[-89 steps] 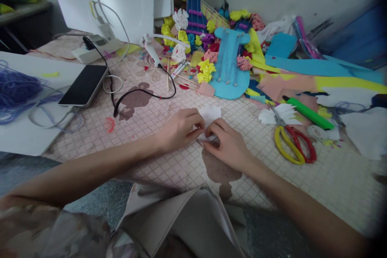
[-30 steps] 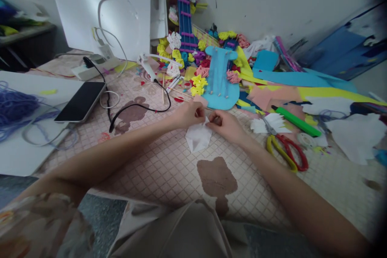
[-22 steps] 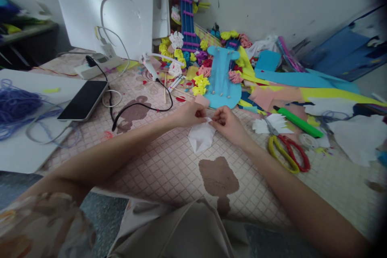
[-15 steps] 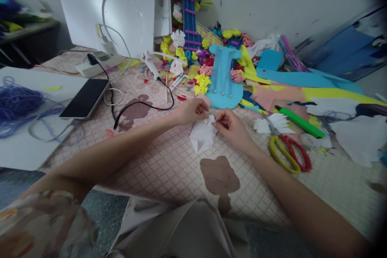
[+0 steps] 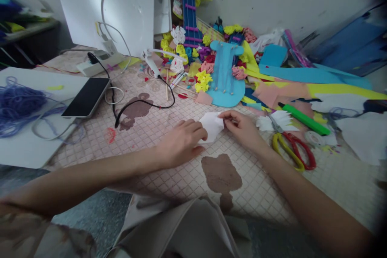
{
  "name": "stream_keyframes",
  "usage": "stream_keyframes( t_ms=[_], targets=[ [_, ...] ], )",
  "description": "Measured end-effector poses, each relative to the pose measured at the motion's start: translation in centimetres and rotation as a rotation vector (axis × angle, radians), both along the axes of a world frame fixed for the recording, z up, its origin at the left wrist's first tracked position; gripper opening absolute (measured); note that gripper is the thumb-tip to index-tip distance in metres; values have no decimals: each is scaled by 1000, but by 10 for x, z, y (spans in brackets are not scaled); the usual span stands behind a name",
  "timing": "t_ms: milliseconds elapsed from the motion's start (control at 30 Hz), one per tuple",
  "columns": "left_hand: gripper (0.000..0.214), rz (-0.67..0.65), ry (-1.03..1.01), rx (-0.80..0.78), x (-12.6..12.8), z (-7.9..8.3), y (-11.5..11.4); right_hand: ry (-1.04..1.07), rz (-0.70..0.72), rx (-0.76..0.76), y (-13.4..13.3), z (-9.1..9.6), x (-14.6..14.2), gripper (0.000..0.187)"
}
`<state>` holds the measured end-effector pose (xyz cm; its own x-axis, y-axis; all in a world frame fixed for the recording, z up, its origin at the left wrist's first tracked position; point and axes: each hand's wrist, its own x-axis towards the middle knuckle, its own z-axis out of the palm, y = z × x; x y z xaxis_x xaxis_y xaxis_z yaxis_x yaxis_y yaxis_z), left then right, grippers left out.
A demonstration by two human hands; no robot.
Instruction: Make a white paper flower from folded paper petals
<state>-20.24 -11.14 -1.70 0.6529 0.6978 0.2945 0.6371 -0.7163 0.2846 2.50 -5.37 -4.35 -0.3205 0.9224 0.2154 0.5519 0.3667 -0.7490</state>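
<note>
A small folded piece of white paper (image 5: 212,125) lies on the pink checked mat (image 5: 169,169) in the middle of the view. My left hand (image 5: 181,142) rests on its near left edge with the fingers curled down onto it. My right hand (image 5: 242,127) pinches the paper's far right corner between thumb and fingers. Both forearms reach in from the bottom of the view.
Yellow-and-red scissors (image 5: 290,149), a green marker (image 5: 304,119) and a fringed white paper piece (image 5: 279,121) lie right of my hands. A blue foam guitar shape (image 5: 225,76), paper flowers and coloured sheets crowd the back. A phone (image 5: 87,96), black cable (image 5: 142,105) and purple yarn (image 5: 18,105) lie left.
The paper, held up by its top between both hands a second ago, now lies on the mat. My left hand has dropped onto its near side; my right hand still pinches its corner.
</note>
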Motion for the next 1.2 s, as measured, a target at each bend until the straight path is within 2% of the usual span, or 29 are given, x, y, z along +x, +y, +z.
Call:
stream_keyframes(
  t_ms=[100,200,367,500,633,700,833,967,1067,1200],
  targets=[
    [6,-20,146,163,5,-8,-6,19,-6,10,-1,0,1,20],
    [9,-32,225,298,8,-12,-2,0,-8,39,-3,-2,2,21],
    [13,-72,282,383,8,-13,5,-162,12,260,-4,-6,9,21],
    [15,-78,285,364,3,-11,7,-303,68,410,-11,-7,14,17],
    [10,-20,161,295,-7,-10,2,-342,91,446,-29,-3,16,14],
    [17,5,109,279,-11,-10,-2,-342,60,464,-39,0,14,13],
    [19,26,93,329,-9,-13,-10,-399,26,519,-57,3,8,11],
    [11,36,67,388,-8,-18,-9,-514,124,573,-65,0,4,10],
    [8,18,80,379,-13,-22,-6,-532,194,551,-66,-3,5,10],
    [12,-35,99,329,-19,-25,-3,-404,187,390,-65,-5,7,17]
  ],
)
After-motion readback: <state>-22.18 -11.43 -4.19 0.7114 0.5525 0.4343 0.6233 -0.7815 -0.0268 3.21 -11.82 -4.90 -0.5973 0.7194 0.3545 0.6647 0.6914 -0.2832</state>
